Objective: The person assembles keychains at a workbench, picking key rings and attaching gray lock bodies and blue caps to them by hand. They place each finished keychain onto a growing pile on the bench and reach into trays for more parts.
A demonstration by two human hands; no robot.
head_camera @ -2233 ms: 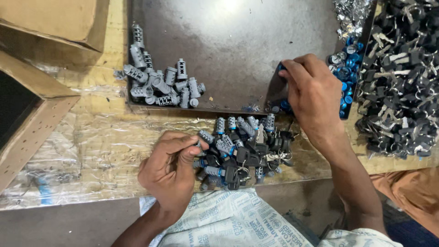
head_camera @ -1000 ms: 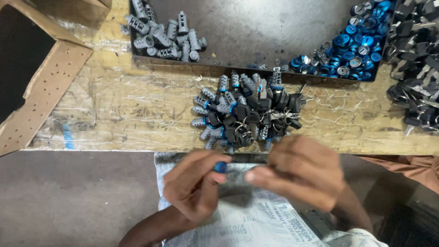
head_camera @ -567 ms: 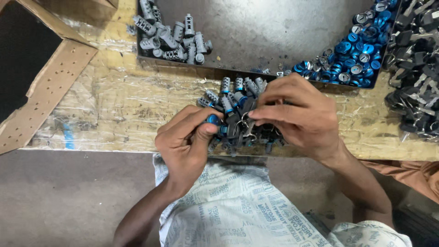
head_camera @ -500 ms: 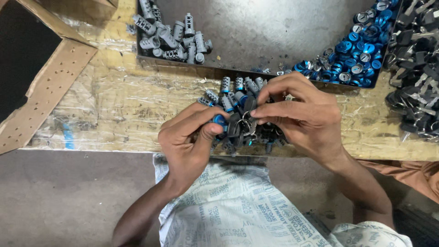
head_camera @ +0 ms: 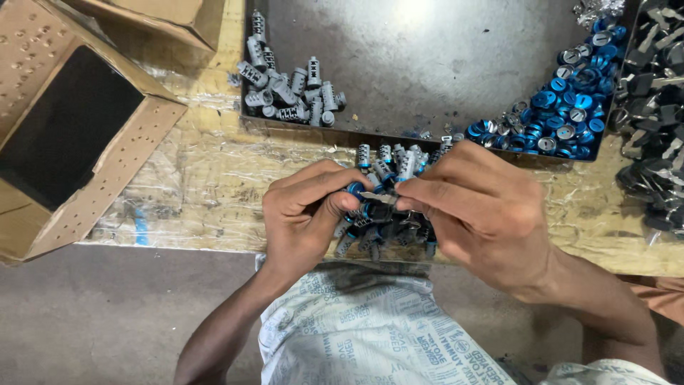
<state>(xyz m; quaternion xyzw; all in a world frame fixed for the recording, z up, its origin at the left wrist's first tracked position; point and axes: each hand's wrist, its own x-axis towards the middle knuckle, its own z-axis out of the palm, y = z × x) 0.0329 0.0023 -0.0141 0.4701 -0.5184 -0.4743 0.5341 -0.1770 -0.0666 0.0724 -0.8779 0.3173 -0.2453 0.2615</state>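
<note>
Nearest, item one: a printed cloth point(head_camera: 370, 335) across my lap, pale with dark lettering, at the near edge of the view.

Item two: my left hand point(head_camera: 310, 214), fingers curled and closed round a small blue-faced lock cylinder point(head_camera: 360, 199), thumb pressed on its face. Half a second ago this hand sat lower, in among the heap; now it is lifted clear of it with the piece held up.

Item three: my right hand point(head_camera: 484, 207), pinched shut on a small key point(head_camera: 381, 196), its thin metal blade pointing left at the cylinder's face. Tip and face look to be touching; I cannot tell whether the blade has entered. Earlier the two hands were apart and reaching; they have since closed on each other, which I read as the fitting stage under way.

Item four: a heap of assembled cylinders point(head_camera: 388, 232) on the plastic-covered bench point(head_camera: 214, 185), directly beneath and just beyond both hands.

Item five, left: an open cardboard box point(head_camera: 78, 128), dark inside.

Item six, far: a grey metal tray point(head_camera: 442, 64). Its far-left corner holds bare grey barrels point(head_camera: 288, 93); its right side holds blue caps point(head_camera: 563, 107).

Item seven, far right: a pile of black keys point(head_camera: 652, 107).
</note>
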